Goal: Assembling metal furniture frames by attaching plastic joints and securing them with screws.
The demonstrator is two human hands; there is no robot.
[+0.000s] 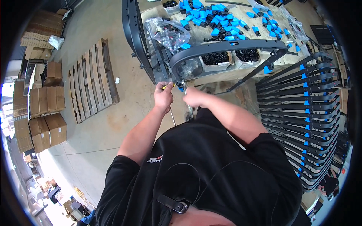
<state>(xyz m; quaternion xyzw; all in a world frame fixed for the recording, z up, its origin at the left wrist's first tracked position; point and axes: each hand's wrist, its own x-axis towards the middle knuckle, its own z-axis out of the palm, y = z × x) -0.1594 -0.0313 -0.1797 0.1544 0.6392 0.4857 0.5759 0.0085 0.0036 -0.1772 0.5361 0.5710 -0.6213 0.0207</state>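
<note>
My left hand [163,98] is closed round a yellow-and-black-handled tool [164,87], at the lower corner of a black curved metal frame [226,46]. Just right of it, my right hand [194,98] is closed on a slim silver metal tool [184,83] whose upper end meets the same corner. The exact kind of either tool is too small to make out. The frame rests against the near side of the workbench [211,78], and a bit of blue shows by the joint between my hands.
Blue-and-black plastic parts [215,19], a clear plastic bag [167,34] and boxes of small black parts [215,58] lie on the bench. Black frames with blue pieces [301,116] stand stacked at right. At left are a wooden pallet [92,81] and cardboard boxes [47,101].
</note>
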